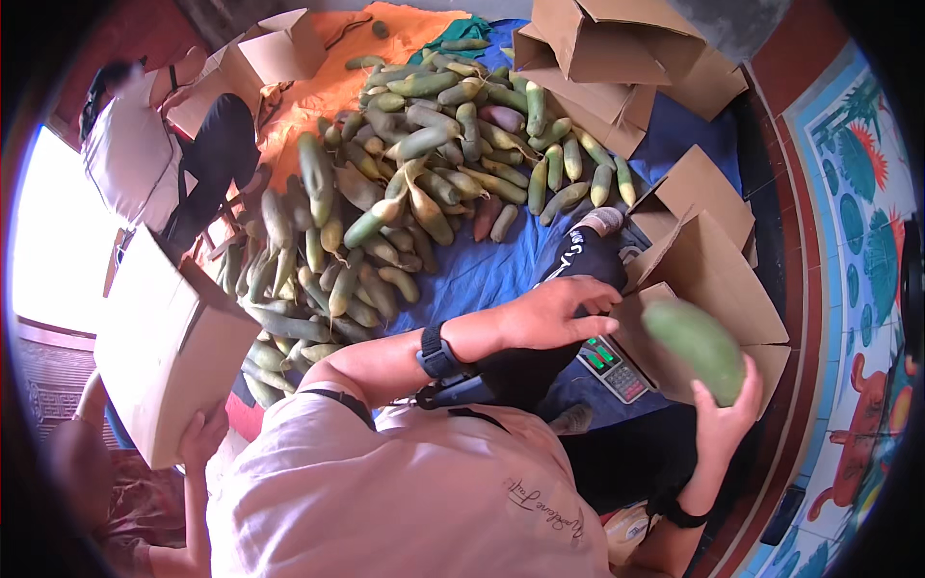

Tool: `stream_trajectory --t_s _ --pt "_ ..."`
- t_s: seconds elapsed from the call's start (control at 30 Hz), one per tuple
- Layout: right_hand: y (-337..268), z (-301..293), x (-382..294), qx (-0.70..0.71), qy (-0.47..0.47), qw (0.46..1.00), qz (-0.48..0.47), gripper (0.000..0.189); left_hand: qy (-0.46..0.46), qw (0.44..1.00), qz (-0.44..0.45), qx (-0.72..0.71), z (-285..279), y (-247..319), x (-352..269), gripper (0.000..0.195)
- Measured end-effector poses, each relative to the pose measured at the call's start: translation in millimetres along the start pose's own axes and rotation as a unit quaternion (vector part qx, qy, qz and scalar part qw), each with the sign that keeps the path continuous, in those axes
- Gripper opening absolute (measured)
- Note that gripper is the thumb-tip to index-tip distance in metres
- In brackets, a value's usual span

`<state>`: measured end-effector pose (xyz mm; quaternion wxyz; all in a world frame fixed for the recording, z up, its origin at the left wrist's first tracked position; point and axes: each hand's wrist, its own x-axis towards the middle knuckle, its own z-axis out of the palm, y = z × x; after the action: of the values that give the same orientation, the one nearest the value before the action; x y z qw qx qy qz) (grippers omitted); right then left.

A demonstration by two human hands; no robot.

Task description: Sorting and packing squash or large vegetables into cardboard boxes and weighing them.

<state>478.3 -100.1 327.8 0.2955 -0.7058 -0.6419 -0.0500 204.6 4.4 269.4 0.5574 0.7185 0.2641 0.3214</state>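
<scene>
My right hand [723, 419] grips a large green radish [694, 343] by its lower end, over an open cardboard box [723, 271]. The radish is slightly blurred. Left of that box hovers my left hand [553, 314], with thumb and fingers apart and nothing between them. Just below it a digital scale [614, 372] shows lit green displays and a keypad. The box stands against the scale; whether it rests on the platform is hidden. A large heap of green radishes [426, 137] lies in front of me.
Blue cloth [484, 267] and orange cloth [311, 115] lie under the heap. More open cardboard boxes [614, 50] stand at the upper right. At left, one person [137, 152] sits beside boxes; another person's hand [202, 433] holds a cardboard box [173, 347]. A tiled wall [853, 253] borders the right.
</scene>
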Motion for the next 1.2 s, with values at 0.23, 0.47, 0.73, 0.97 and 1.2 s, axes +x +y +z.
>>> stream_trajectory --t_s 0.23,0.47,0.73,0.97,1.2 --pt "57.9 -3.9 19.0 -0.076 0.004 0.990 0.117 0.058 0.023 0.988 -0.134 -0.071 -11.2 -31.2 -27.6 0.037" --pt "103.9 10.6 31.8 -0.096 -0.074 0.982 0.146 0.048 0.009 0.983 -0.061 -0.173 -17.2 -8.3 -21.9 0.026" --pt "148.1 46.1 64.5 -0.155 -0.249 0.940 0.175 0.043 -0.082 0.976 0.099 -0.176 -35.9 88.7 -3.8 0.032" --pt "153.7 62.9 76.3 -0.050 -0.386 0.894 0.220 0.037 -0.082 0.860 0.430 -0.263 -15.6 113.2 24.1 0.036" --pt "180.7 63.8 71.1 -0.023 -0.299 0.935 0.188 0.033 -0.074 0.874 0.399 -0.268 -13.7 116.2 14.2 0.033"
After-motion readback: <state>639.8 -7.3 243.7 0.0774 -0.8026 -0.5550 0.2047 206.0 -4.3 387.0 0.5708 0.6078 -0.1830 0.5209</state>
